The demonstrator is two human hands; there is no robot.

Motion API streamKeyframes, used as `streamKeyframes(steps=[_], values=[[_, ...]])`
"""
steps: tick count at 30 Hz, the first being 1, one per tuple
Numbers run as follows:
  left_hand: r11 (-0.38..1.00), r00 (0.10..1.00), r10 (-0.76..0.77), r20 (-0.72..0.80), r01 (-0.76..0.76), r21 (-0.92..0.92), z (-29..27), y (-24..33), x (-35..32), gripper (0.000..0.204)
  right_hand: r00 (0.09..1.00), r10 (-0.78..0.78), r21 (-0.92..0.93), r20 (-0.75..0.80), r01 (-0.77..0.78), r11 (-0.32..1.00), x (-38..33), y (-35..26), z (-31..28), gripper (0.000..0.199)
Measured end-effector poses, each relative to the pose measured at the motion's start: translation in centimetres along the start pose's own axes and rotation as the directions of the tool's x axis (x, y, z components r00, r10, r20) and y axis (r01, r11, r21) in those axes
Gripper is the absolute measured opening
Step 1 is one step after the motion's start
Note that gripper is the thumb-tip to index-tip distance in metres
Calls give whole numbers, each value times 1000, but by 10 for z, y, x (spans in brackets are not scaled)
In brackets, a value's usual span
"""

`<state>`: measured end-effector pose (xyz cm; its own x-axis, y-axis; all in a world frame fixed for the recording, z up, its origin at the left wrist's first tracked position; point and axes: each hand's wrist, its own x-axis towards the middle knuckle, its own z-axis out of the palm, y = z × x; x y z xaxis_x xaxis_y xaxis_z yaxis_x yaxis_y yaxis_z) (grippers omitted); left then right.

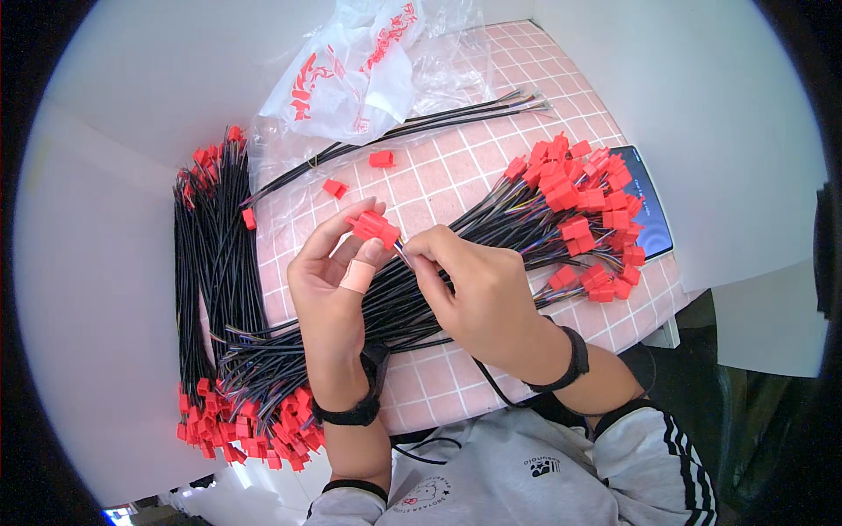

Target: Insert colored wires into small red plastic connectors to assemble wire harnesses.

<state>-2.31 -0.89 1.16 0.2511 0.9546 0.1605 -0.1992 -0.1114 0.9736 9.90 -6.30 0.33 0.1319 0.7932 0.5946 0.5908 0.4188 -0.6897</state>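
Note:
Between the thumb and fingers of my left hand [329, 276] is a red plastic connector housing [374, 228]. A tan bandage wraps that thumb. Thin coloured wires [401, 246] run from the connector's right end into the pinched fingertips of my right hand [481, 289]. Beneath both hands lies a thick bundle of black cables [395, 307], with many red connectors [579, 197] at its right end. Two loose red housings, one farther back [381, 159] and one nearer [335, 188], rest on the tablecloth beyond my left hand.
More black cables [219, 263] with red connectors are stacked along the left edge. A few tied cables [412, 131] lie at the back by a white plastic bag [351, 79]. A phone [645, 206] sits at the right, partly under connectors. Pale panels [684, 105] stand around the pink checked table [517, 61].

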Motion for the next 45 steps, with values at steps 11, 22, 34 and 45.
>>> streamKeyframes(steps=[11,22,34,45], values=[[999,999,-27,18,27,-37,-1,1,-1,34,998,33,88,-62,-27,996,1,1,6,9],[984,965,91,246,-124,124,-7,18,-2,31,800,226,600,556,-574,557,8,4,-6,21],[975,934,158,320,-199,102,-14,35,-6,31,831,133,276,540,-324,905,17,-23,-24,26],[997,984,57,168,-65,44,-14,51,-23,32,898,270,529,348,-426,734,-2,-34,-20,24]])
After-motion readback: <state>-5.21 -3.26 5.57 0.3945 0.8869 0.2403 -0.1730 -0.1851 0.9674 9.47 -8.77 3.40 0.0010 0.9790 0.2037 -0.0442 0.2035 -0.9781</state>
